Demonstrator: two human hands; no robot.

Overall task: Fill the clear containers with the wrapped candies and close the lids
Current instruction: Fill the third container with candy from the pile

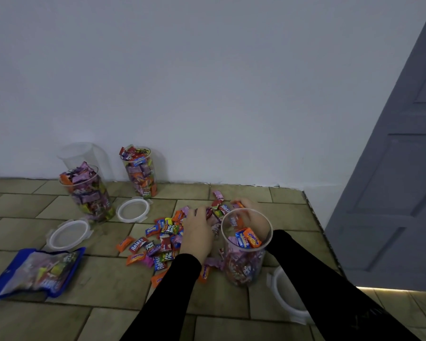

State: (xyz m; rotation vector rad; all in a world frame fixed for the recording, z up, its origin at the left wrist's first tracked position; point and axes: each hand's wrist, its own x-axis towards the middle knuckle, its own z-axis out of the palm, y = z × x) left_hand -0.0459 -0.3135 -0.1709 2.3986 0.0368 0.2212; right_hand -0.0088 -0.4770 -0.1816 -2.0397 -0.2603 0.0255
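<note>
Two jars full, a third part-filled, every lid off.

Both hands reach into the loose candy pile (pixel 167 239) on the floor: the left hand (pixel 198 232) lies over it with fingers curled into the wrappers, the right hand (pixel 252 212), seen partly through the near jar (pixel 246 247), seems to pinch an orange candy, though I cannot tell for sure. Two full jars (pixel 89 190) (pixel 140 171) and an empty one (pixel 81 153) stand by the wall. Three lids (pixel 132 209) (pixel 68 234) (pixel 288 296) lie loose. A candy bag (pixel 35 271) lies left. The floor's edge drops off close on the right; open room lies in front.
</note>
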